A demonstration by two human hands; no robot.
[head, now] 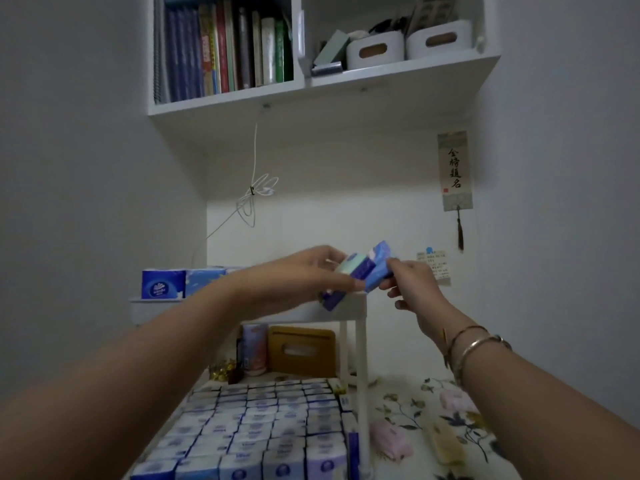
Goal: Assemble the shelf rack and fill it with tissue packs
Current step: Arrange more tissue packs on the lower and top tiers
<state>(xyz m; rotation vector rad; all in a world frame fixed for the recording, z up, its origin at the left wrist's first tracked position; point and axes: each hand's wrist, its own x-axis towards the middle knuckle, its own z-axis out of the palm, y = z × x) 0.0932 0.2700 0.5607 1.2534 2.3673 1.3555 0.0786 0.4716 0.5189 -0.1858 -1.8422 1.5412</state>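
A white shelf rack (353,306) stands on the desk, its top tray at mid-frame and its legs reaching down at the right. Blue tissue packs (162,284) stand in the top tray at the left. The lower tier holds several rows of blue and white tissue packs (263,424). My left hand (311,271) grips a pale blue tissue pack (356,268) over the tray's right end. My right hand (412,282) pinches a darker blue tissue pack (379,268) right beside it. Another pack (330,301) leans at the tray's rim under my left hand.
A brown tissue box (301,351) and a pink can (254,348) stand behind the rack under the top tray. A floral cloth (433,420) covers the desk on the right. A wall cabinet (311,95) with books and white bins hangs overhead; a white cable (254,199) dangles from it.
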